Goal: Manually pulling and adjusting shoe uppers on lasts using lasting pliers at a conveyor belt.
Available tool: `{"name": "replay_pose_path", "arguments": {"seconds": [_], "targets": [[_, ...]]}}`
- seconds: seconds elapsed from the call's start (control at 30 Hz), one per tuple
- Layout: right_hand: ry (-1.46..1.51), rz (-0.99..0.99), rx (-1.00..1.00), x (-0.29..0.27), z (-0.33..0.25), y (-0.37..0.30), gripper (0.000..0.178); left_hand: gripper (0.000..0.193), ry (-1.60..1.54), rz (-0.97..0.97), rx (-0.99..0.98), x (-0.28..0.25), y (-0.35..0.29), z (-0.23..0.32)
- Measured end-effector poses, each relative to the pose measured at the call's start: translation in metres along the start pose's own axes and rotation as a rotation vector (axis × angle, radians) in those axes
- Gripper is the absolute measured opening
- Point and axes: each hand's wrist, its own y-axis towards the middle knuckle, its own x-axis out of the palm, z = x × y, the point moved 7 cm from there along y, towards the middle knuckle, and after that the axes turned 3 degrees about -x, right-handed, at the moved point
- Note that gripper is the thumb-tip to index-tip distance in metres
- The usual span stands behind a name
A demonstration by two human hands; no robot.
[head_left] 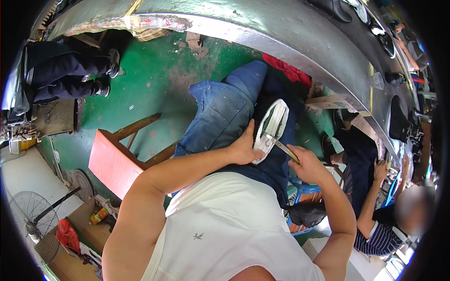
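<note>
A shoe (pixel 280 114) lies on my lap over dark trousers, its pale underside up and a jagged white edge round its rim. My left hand (pixel 244 145) is closed round its near left side, thumb across the heel end. In my right hand (pixel 307 165) is a hammer-like metal tool (pixel 280 146) with a tan handle; its metal head touches the shoe's underside near the heel. The exact kind of tool is hard to tell. A worn blue denim cloth (pixel 218 110) covers my left leg beside the shoe.
Ahead curves a long metal-edged bench (pixel 262 35), with black shoes (pixel 399 119) along its right part. A red-topped stool (pixel 115 161) stands left, near a fan (pixel 33 215). A co-worker (pixel 375 225) sits at right; another person's legs (pixel 70 70) show far left.
</note>
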Motion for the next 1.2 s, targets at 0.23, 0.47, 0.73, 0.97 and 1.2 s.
{"name": "replay_pose_path", "arguments": {"seconds": [0.23,0.47,0.73,0.97,1.2], "targets": [[0.024,-0.215,0.225,-0.025,-0.01,0.018,0.038,0.117,0.174,0.02,-0.025,0.006,-0.003,0.021],[0.08,-0.658,0.616,-0.051,-0.015,0.035,0.027,0.114,0.196,-0.041,-0.048,0.014,-0.01,0.03],[-0.229,-0.482,0.246,-0.03,-0.026,0.045,0.024,0.113,-0.095,-0.044,0.138,-0.006,-0.021,0.016],[0.096,0.076,0.184,0.036,0.014,0.024,0.025,0.081,-1.192,-0.157,-0.334,-0.002,0.007,0.006],[0.311,0.217,0.442,0.064,0.006,0.003,0.034,0.092,-0.977,-0.097,-0.241,0.009,0.022,-0.003]]}}
